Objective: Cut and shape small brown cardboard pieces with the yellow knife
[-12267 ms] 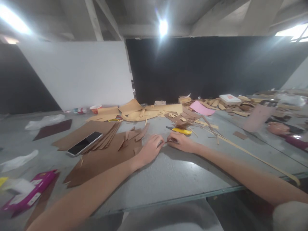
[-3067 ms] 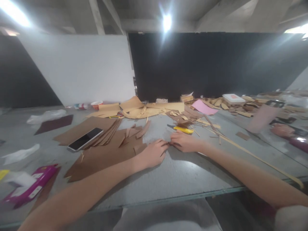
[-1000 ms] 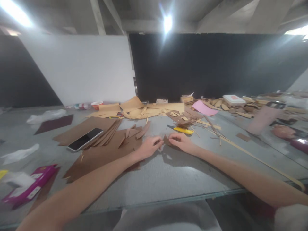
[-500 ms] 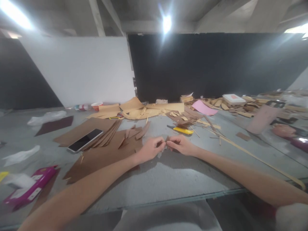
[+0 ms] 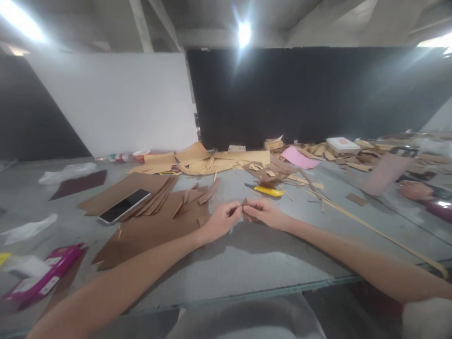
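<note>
Far left of the left hand (image 5: 221, 220), near the table's near-left edge: pink box (image 5: 45, 278), white crumpled paper (image 5: 28, 229). Closer in, still left of that hand: phone (image 5: 124, 205) lying on stacked brown cardboard sheets (image 5: 148, 221); the sheets' right edge runs right up beside the left wrist. Left hand fingers pinched closed on a small brown cardboard scrap (image 5: 244, 202), held just above the grey table (image 5: 247, 263). Right hand (image 5: 264, 212) meets it fingertip to fingertip, also pinching the same scrap from the other side; scrap's pointed tip sticks up between the two hands. Just beyond the right hand: yellow utility knife (image 5: 265, 190), near but not touching. Behind both hands, tan cardboard offcuts (image 5: 208, 162) heaped toward the far edge. Right of the right hand: long thin cardboard strip (image 5: 370, 228) running diagonally toward the near-right table edge, apart from the forearm. Further right: pink paper (image 5: 298, 157), pink tumbler (image 5: 386, 172), more scraps. Bare table surface between forearms and the near edge; open patch under and in front of both hands.
</note>
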The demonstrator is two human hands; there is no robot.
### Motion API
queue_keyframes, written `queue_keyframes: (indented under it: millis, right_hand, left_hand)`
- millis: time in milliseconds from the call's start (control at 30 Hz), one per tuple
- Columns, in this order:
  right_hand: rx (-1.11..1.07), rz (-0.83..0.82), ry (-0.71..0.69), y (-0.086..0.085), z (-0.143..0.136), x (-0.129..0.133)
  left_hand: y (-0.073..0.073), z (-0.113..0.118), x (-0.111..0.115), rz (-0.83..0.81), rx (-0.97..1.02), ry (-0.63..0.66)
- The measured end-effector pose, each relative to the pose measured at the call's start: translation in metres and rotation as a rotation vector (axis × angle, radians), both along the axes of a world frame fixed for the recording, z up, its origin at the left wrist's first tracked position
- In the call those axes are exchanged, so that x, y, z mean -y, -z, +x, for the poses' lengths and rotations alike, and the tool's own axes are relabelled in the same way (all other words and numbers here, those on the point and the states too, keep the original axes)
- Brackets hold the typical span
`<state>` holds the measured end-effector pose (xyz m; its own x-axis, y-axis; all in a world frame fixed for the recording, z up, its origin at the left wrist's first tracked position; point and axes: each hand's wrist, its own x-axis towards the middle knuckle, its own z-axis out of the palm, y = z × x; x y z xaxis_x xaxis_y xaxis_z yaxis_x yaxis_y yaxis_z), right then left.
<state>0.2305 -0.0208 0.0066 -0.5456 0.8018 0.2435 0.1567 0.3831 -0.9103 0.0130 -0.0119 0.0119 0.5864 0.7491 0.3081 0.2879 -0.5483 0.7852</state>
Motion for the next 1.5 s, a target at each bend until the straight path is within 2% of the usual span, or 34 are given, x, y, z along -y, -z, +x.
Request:
queue_keyframes:
  millis: [300,533,900,967,1133,1300,1500]
  right_hand:
    - [0.103,0.009,0.043,0.006,0.002,-0.003]
    - [0.104,0.024,0.060,0.004,0.001,-0.005]
    - [0.167,0.088,0.105,0.005,0.003,-0.004]
    - [0.151,0.118,0.145,0.008,0.002,-0.006]
    - [-0.041,0.293,0.321,0.013,0.003,-0.011]
    - [0.034,0.371,0.284,0.016,0.005,-0.011]
    - [0.000,0.391,0.304,0.018,0.003,-0.010]
  left_hand:
    - [0.011,0.000,-0.005,0.017,0.009,0.008]
    - [0.016,-0.001,-0.008,0.024,0.043,-0.045]
    - [0.015,0.000,-0.008,0.024,0.054,-0.081]
    - [0.015,0.000,-0.008,0.030,0.065,-0.090]
    - [0.019,-0.001,-0.010,0.010,0.076,-0.101]
    - [0.021,-0.001,-0.010,-0.033,0.071,-0.112]
    - [0.018,-0.001,-0.011,-0.015,0.039,-0.136]
